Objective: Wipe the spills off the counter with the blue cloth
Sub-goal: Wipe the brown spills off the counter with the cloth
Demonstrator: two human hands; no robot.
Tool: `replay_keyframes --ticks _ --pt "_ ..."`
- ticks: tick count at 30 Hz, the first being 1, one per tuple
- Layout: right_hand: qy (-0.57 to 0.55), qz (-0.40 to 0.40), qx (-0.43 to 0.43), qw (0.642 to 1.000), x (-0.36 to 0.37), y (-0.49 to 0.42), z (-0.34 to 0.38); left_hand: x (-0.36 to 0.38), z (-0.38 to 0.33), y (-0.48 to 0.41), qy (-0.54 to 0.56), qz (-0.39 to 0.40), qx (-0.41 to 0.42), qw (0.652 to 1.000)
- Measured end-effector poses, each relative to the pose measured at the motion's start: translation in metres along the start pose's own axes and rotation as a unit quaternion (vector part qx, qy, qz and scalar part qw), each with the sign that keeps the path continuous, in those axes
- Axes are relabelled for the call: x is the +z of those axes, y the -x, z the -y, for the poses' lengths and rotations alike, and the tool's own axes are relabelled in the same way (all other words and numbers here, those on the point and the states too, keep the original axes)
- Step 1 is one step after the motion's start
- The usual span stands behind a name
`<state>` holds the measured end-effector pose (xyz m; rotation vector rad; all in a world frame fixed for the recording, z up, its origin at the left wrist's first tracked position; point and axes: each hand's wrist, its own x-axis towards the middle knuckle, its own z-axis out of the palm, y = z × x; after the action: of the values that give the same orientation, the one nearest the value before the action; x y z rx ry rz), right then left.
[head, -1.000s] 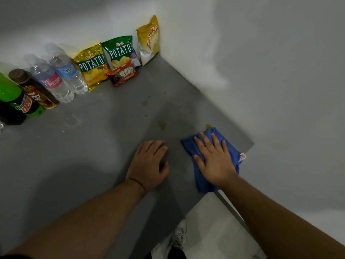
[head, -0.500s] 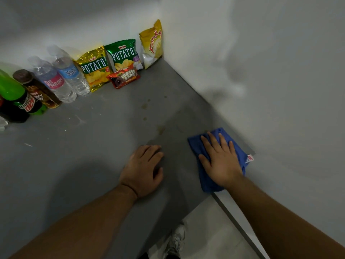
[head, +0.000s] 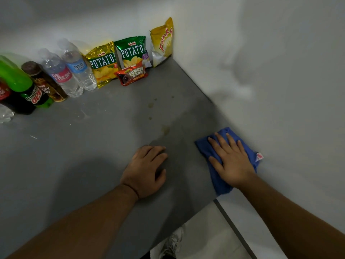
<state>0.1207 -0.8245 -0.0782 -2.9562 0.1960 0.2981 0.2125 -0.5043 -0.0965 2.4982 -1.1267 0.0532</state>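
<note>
Two hands lie flat on the matte grey table (head: 78,165). Right hand (head: 230,161), fingers spread, presses the soft, rumpled blue cloth (head: 217,181), whose long axis runs from near edge toward the wall. Left hand (head: 147,171) rests palm-down beside it. Yellowish spills (head: 165,129) dot beyond its fingertips.

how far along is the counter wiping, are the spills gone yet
Done: the counter near the right wall looks darker, possibly already wiped damp. In hand: the right hand presses the blue cloth flat at the counter's right edge, while the left hand rests on the bare surface. Left: yellowish spills sit beyond the cloth toward the snack bags, apparently untouched.
</note>
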Motion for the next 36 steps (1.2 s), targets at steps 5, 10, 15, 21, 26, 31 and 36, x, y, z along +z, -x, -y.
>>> replay_keyframes --ticks 5,10,15,21,26,31,36 --pt "-0.02 -0.024 0.076 0.997 0.005 -0.036 0.055 -0.001 -0.001 -0.001 -0.004 0.016 -0.007 1.0" --pt "-0.007 0.008 -0.078 0.997 0.011 -0.01 0.041 -0.002 0.0 0.0 0.002 0.018 -0.008 1.0" --pt "-0.004 -0.015 -0.016 1.0 0.002 -0.038 0.027 -0.003 -0.001 -0.001 0.007 0.009 -0.005 1.0" --pt "-0.022 -0.034 0.068 0.997 0.007 -0.072 0.092 -0.007 -0.001 -0.001 0.027 0.014 -0.017 0.999" --pt "-0.005 0.019 -0.121 0.992 0.006 -0.04 0.063 -0.015 0.006 0.001 0.09 0.0 -0.025 0.996" --pt "-0.013 -0.011 -0.054 0.998 -0.006 -0.075 0.048 -0.031 0.034 0.003 0.088 -0.036 -0.037 0.995" --pt "-0.02 -0.034 0.107 0.993 0.003 -0.113 0.125 -0.039 0.06 -0.002 0.066 -0.047 -0.085 0.993"
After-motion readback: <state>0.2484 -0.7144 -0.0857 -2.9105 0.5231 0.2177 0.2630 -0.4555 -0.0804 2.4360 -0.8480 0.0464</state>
